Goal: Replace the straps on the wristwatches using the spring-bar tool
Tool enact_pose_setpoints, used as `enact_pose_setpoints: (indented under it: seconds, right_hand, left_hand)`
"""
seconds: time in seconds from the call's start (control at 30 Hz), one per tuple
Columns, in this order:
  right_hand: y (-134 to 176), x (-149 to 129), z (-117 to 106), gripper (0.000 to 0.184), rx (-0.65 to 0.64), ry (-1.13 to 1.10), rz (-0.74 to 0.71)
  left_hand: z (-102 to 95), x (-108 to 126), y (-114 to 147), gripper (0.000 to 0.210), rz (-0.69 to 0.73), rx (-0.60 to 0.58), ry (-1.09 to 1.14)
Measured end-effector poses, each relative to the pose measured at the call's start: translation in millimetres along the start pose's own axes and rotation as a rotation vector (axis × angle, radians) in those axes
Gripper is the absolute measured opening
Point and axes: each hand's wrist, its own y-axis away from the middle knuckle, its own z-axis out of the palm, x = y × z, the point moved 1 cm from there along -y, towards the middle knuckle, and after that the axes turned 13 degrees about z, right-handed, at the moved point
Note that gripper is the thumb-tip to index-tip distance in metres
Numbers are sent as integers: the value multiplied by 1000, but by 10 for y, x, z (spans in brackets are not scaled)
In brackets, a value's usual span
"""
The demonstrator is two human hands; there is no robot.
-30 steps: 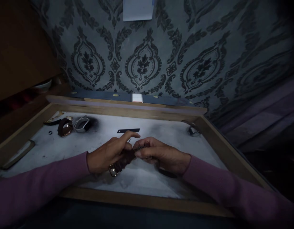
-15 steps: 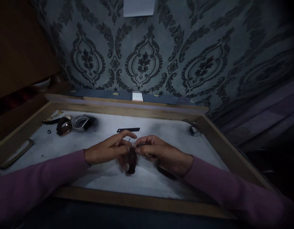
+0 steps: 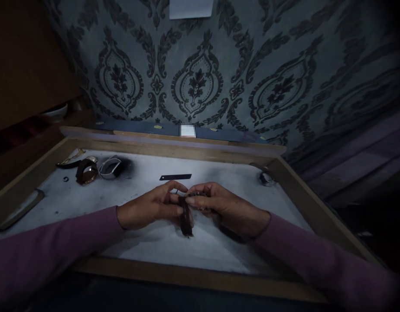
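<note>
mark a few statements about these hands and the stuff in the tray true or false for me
1. The left hand and right hand are close together over the tray. True.
2. The left hand holds a dark brown strap. True.
3. The right hand is empty. False: it pinches a shiny piece.
4. A flat dark strip lies beyond both hands. True.
5. Only the right side of the tray holds watches. False: a pale-strapped watch sits toward the far left.
</note>
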Motion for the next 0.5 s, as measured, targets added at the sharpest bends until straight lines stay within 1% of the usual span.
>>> enact_pose_setpoints:
  seconds: [0.17, 0.27, 0.33, 0.5]
  right_hand:
    - [-36, 31, -99, 37, -50, 19, -9]
    - [-43, 37, -141, 35, -55, 25, -15]
    - [-31, 28, -156, 31, -61, 14, -16]
    - [15, 4, -161, 25, -107, -43, -18]
  left_hand:
    - [7, 103, 11, 26, -31, 76, -127]
    - [11, 152, 0, 23, -52, 114, -242]
    - [15, 180, -9, 20, -59, 120, -300]
    - [6, 221, -11, 17, -59, 91, -399]
